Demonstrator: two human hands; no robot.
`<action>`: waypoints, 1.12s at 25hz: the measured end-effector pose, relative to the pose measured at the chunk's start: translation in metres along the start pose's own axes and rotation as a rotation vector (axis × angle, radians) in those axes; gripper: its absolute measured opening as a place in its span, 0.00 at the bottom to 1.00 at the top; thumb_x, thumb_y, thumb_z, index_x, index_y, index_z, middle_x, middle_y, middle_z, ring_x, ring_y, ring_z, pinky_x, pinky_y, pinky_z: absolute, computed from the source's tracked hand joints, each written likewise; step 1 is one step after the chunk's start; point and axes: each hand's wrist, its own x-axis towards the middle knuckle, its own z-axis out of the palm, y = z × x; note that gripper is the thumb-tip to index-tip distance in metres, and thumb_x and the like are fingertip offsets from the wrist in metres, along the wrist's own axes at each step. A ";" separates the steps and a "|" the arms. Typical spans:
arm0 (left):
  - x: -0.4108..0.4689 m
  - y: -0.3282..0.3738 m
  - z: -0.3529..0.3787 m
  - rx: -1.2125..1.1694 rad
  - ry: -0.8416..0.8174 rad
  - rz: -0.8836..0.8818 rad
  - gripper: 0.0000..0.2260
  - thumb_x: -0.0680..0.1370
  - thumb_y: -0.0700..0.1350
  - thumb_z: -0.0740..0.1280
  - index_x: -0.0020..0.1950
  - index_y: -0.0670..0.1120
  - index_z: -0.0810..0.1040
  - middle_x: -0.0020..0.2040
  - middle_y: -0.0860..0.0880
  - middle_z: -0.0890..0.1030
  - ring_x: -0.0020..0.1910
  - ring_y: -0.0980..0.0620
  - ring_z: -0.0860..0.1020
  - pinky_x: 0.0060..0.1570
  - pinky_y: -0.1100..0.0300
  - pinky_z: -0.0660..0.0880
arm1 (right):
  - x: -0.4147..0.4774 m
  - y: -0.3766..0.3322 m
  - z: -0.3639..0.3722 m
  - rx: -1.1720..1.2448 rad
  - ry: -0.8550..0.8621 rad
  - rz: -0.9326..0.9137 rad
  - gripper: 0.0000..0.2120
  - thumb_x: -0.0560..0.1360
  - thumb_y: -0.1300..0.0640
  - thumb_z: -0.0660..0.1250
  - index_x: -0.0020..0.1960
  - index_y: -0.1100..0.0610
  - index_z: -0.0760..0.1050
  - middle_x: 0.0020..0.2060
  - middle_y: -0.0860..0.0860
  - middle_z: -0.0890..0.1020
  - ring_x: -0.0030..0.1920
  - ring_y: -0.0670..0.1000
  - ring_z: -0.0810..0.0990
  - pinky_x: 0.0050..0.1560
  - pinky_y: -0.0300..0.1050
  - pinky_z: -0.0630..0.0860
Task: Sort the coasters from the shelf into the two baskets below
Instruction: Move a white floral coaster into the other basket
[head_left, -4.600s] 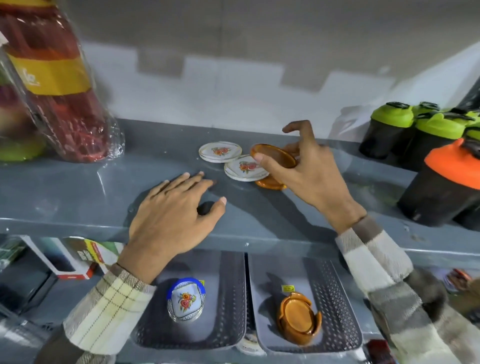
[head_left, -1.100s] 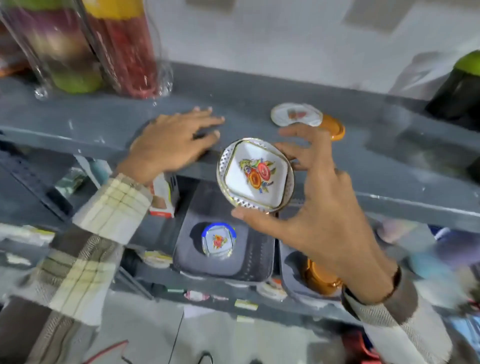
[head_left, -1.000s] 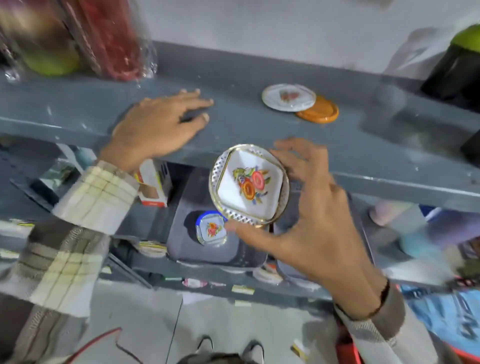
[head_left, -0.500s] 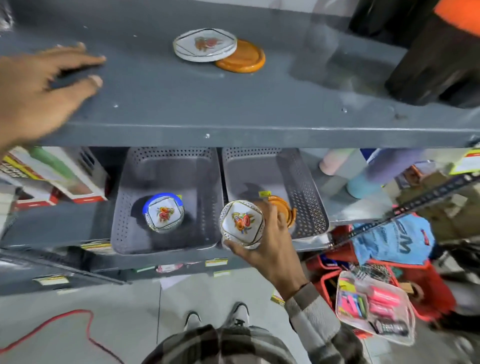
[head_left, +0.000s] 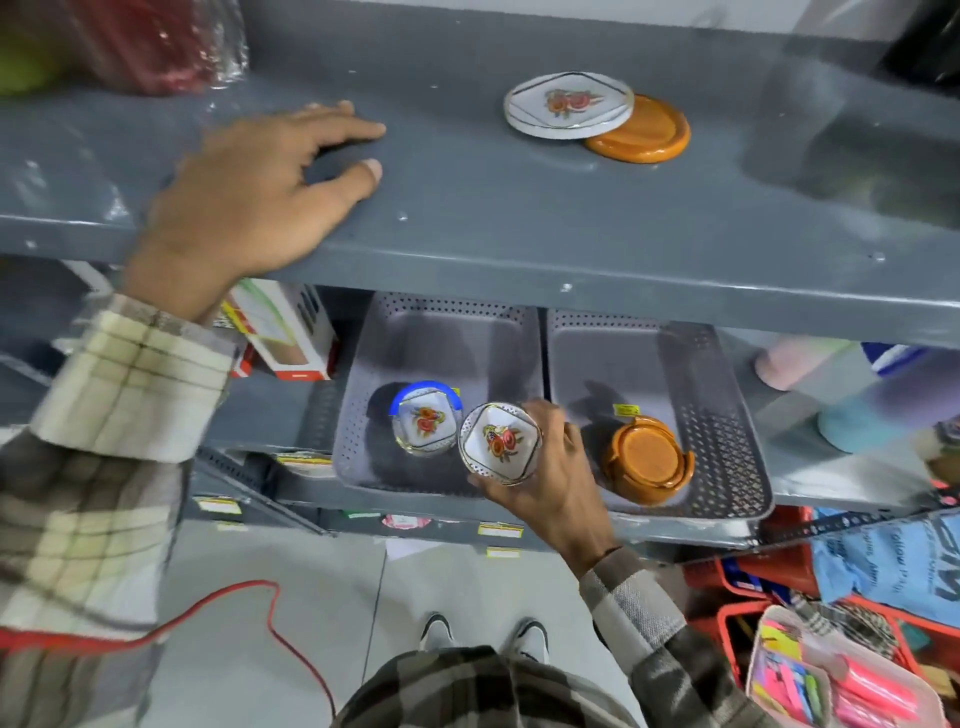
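My right hand (head_left: 550, 478) grips a white floral coaster (head_left: 500, 442) by its rim, held over the front right corner of the left grey basket (head_left: 363, 374). That basket holds a blue-rimmed holder of floral coasters (head_left: 427, 426). The right grey basket (head_left: 727, 415) holds an orange coaster holder (head_left: 647, 460). On the grey shelf (head_left: 519, 218) above lie a white floral coaster (head_left: 569, 104) overlapping an orange coaster (head_left: 644, 132). My left hand (head_left: 260, 192) rests flat on the shelf's front edge, fingers spread, holding nothing.
Wrapped red containers (head_left: 156, 41) stand at the shelf's back left, dark bottles (head_left: 924, 36) at the back right. A boxed item (head_left: 280, 327) sits left of the baskets. Red crates with stationery (head_left: 810, 670) are on the floor at right, a red cable (head_left: 218, 603) at left.
My right hand picked a floral coaster off the shelf, lowered it to the baskets, and has now shifted it left over the left basket. My left hand stayed on the shelf.
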 end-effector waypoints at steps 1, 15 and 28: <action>-0.002 0.003 -0.003 0.004 -0.001 -0.012 0.30 0.76 0.66 0.59 0.77 0.62 0.76 0.80 0.58 0.72 0.80 0.54 0.69 0.81 0.53 0.62 | 0.009 -0.007 0.012 0.003 -0.047 -0.018 0.42 0.61 0.39 0.81 0.67 0.51 0.66 0.58 0.42 0.72 0.57 0.52 0.73 0.54 0.45 0.75; -0.004 0.021 -0.010 0.026 -0.028 -0.073 0.26 0.79 0.61 0.62 0.77 0.59 0.77 0.80 0.60 0.72 0.78 0.55 0.71 0.80 0.51 0.64 | 0.070 -0.009 0.092 -0.366 -0.292 -0.103 0.44 0.63 0.32 0.73 0.72 0.48 0.63 0.65 0.49 0.77 0.67 0.57 0.68 0.62 0.55 0.62; -0.007 0.028 -0.012 0.026 -0.027 -0.102 0.24 0.79 0.61 0.63 0.75 0.61 0.78 0.79 0.62 0.72 0.73 0.53 0.77 0.77 0.50 0.68 | 0.082 -0.003 0.092 -0.348 -0.330 -0.214 0.55 0.62 0.34 0.78 0.80 0.51 0.56 0.82 0.53 0.57 0.82 0.56 0.54 0.75 0.59 0.60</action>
